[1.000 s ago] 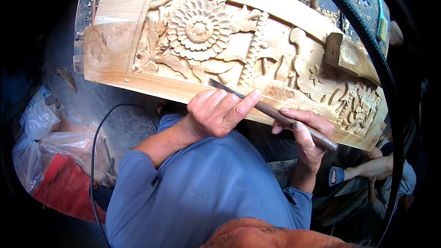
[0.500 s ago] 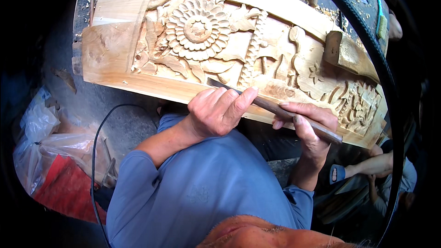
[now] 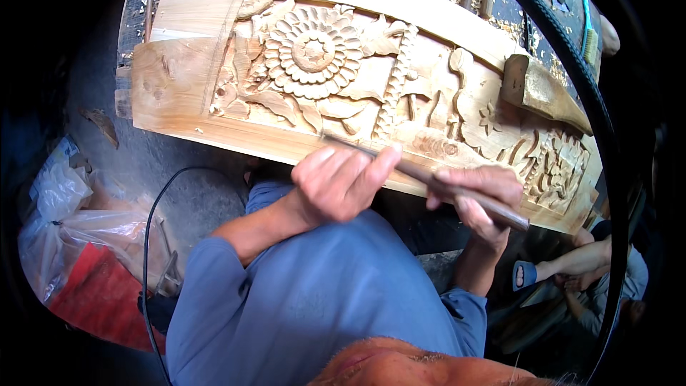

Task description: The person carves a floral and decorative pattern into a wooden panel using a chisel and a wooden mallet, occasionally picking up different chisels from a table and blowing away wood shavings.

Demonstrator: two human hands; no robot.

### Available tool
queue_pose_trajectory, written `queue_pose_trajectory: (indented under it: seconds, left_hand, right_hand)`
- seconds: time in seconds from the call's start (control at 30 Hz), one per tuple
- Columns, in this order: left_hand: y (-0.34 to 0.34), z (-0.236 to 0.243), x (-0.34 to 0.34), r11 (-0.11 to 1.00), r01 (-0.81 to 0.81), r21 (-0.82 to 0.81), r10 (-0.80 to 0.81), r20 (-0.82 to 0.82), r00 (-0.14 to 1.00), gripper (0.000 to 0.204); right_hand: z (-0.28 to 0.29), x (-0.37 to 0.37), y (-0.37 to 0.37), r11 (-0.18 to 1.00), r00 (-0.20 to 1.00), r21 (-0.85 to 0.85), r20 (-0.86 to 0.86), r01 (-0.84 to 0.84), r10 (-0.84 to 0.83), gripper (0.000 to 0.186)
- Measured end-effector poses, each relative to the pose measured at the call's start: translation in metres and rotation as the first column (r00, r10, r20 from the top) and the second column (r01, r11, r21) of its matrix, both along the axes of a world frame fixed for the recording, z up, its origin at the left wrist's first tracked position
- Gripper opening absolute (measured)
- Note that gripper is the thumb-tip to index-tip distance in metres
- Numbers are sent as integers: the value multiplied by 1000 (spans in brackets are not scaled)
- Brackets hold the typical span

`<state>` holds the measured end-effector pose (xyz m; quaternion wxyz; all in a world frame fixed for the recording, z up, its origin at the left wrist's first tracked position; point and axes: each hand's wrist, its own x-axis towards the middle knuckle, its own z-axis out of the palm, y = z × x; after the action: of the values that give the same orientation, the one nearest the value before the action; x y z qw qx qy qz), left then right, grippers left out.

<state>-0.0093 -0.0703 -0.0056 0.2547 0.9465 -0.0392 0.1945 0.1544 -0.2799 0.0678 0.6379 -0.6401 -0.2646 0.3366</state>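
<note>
I have the chisel (image 3: 421, 175) in both hands, laid low across the near edge of the carved wooden panel (image 3: 371, 78). My left hand (image 3: 339, 182) is curled over the front of the shaft, fingers pressed together and thumb pinching it from the side, steering the steel close to the tip. My right hand (image 3: 479, 196) is wrapped shut around the handle end, out past the panel's lower edge, giving the push. The tip sits at the bottom border of the panel, just below the leaves that hang under the big round flower (image 3: 313, 50), touching the wood there as far as I can tell; the very edge is too thin to see.

The step in hand looks to me like paring along that lower border by hand pressure, with the wooden mallet (image 3: 543, 93) lying unused on the panel's right part. The next push, I judge, calls for a shallow angle and a firm left hand as a brake, so the edge does not skid into the finished leaves.

Wood chips lie behind the panel's far edge, a black cable (image 3: 153, 243) trails down at my left, and plastic bags (image 3: 61, 200) sit on the floor beside it
</note>
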Motion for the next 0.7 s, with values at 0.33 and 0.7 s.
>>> queue_pose_trajectory:
  seconds: [0.33,0.7]
  left_hand:
    - [-10,7,-5,994,76,-75,-74,21,997,53]
    - [-13,7,-3,945,-43,-323,-31,-219,975,45]
  right_hand:
    - [-2,-40,-21,982,979,-44,-76,185,-188,35]
    - [-1,-28,0,973,972,-125,-111,194,-208,29]
